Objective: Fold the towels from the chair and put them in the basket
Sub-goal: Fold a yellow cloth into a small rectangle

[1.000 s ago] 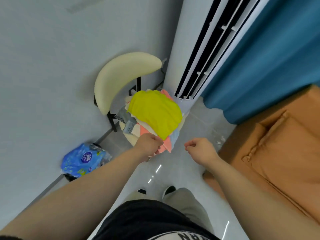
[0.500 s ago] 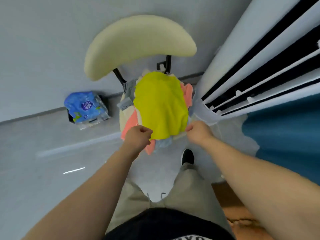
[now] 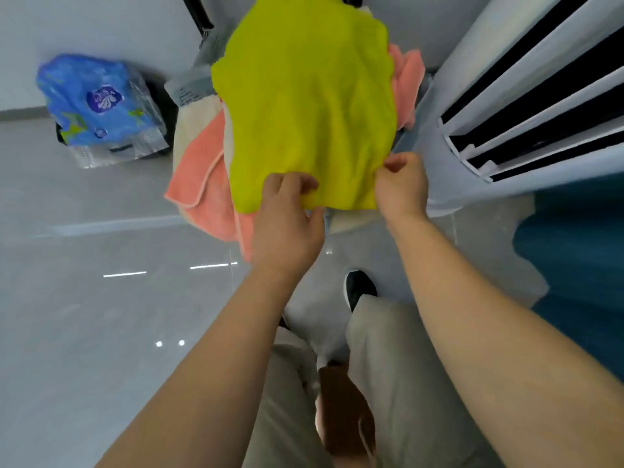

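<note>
Since half a second before, the person had leaned in over the chair (image 3: 200, 13), so the heap on it sat much closer under the arms and the cream backrest had slipped out of sight. On the right stood the tall white air conditioner (image 3: 506, 96), just beside the heap. The pile of towels (image 3: 189, 136) hid the seat, leaving only a black strut of the chair showing at the far edge. A coral towel (image 3: 202, 187) drooped off its near left side. On top lay the yellow towel (image 3: 304, 106), spread wide and the easiest to take first. A blue packet (image 3: 98, 106) sat on the floor at far left.

The left hand (image 3: 287, 224) pinched the yellow towel's near hem, fingers over and thumb under. The right hand (image 3: 401, 187) pinched its near right corner. Two grips set apart along one edge would, I judged, let it lift open for folding. No basket was in sight.
</note>
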A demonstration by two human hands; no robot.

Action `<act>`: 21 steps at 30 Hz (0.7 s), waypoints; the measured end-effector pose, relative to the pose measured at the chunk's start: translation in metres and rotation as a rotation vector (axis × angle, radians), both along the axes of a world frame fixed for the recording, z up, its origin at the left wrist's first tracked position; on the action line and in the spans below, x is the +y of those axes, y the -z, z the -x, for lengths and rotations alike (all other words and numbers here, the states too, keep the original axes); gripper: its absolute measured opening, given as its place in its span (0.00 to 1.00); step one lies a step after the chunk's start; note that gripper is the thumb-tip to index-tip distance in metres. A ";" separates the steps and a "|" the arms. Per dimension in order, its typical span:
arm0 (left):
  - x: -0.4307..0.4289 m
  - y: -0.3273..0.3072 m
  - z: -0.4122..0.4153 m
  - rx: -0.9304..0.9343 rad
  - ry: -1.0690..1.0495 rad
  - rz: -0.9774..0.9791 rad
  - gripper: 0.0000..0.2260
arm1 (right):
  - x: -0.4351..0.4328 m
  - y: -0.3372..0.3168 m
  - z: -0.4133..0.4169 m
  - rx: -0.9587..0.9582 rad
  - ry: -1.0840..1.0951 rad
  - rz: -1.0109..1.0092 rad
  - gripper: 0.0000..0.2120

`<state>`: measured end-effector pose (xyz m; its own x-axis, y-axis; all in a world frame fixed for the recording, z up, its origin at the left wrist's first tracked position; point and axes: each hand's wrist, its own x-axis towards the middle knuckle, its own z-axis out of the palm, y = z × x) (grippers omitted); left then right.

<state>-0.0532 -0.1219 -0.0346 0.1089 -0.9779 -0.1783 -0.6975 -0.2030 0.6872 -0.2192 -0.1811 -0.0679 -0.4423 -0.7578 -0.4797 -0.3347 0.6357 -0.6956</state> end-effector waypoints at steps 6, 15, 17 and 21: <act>0.016 0.050 0.006 -0.104 -0.011 0.329 0.15 | 0.020 0.047 0.010 -0.031 0.027 0.330 0.06; 0.032 -0.001 -0.005 -0.081 -0.154 0.404 0.06 | 0.052 -0.018 0.012 -0.078 -0.332 0.527 0.09; 0.036 -0.032 -0.008 -0.061 -0.210 0.392 0.05 | 0.048 -0.055 0.012 -0.067 -0.373 0.589 0.10; 0.045 -0.098 -0.020 0.022 -0.315 0.442 0.03 | 0.059 -0.146 0.005 -0.084 -0.504 0.703 0.24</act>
